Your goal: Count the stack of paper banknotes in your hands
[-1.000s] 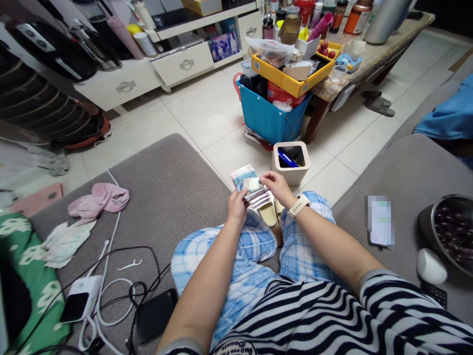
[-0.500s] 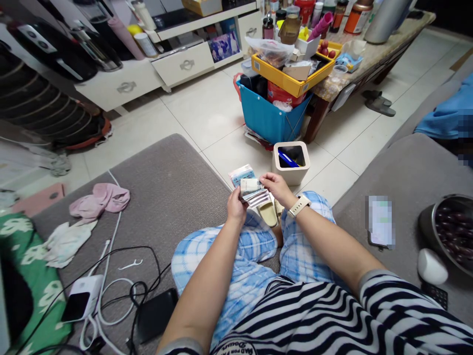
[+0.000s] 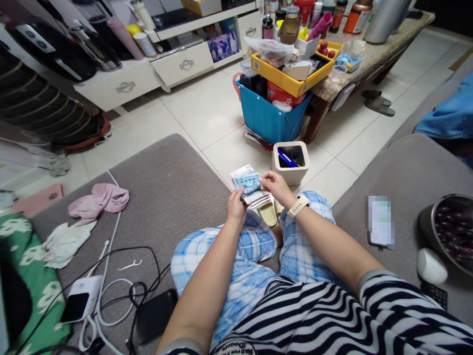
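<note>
I sit on a grey sofa with both hands out over my knees. My left hand (image 3: 237,206) grips a stack of cards and small packets (image 3: 250,187) from below. On top of the stack lies a blue card. My right hand (image 3: 276,186), with a white watch on the wrist, pinches the right edge of the stack's top pieces. Below the hands a beige slipper (image 3: 267,213) shows on the floor.
A small beige bin (image 3: 291,161) stands on the tiles just beyond my hands. Behind it are a blue crate (image 3: 271,117) and a yellow tray (image 3: 291,79). On the sofa lie pink cloth (image 3: 99,198), cables, a charger (image 3: 78,299), a phone (image 3: 380,222) and a metal bowl (image 3: 449,231).
The top piece of the stack has changed: a pale folded one was on top, now a blue card shows. Both hands stay in nearly the same place.
</note>
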`<state>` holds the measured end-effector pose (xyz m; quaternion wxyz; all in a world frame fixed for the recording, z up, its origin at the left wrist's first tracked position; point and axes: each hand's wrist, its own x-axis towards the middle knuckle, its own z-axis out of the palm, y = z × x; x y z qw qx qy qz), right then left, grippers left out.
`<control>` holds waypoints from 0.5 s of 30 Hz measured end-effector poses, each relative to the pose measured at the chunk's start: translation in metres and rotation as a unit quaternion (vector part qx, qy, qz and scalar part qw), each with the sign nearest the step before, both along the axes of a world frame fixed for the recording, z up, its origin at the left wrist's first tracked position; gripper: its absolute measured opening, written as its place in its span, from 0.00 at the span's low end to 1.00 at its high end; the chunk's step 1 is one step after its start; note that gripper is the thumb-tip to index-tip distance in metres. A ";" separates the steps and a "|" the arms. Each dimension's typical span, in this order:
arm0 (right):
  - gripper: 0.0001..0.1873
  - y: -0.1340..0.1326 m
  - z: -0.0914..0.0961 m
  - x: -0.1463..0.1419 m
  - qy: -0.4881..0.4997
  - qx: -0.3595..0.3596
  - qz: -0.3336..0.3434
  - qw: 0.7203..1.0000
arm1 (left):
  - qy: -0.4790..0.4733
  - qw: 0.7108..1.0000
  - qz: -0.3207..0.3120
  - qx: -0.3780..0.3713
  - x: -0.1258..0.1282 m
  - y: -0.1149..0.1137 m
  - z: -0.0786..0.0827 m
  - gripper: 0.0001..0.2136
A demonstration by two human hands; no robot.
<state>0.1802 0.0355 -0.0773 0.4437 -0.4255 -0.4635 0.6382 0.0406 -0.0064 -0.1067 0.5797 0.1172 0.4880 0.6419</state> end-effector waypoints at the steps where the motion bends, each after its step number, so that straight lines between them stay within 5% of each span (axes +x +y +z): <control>1: 0.22 0.000 0.000 0.000 -0.008 0.005 -0.013 1.000 | 0.001 1.000 -0.004 -0.002 0.000 0.000 0.000 0.15; 15: 0.16 0.002 -0.008 0.000 -0.034 0.017 -0.024 0.999 | 0.005 1.000 -0.013 -0.007 0.000 -0.002 0.003 0.16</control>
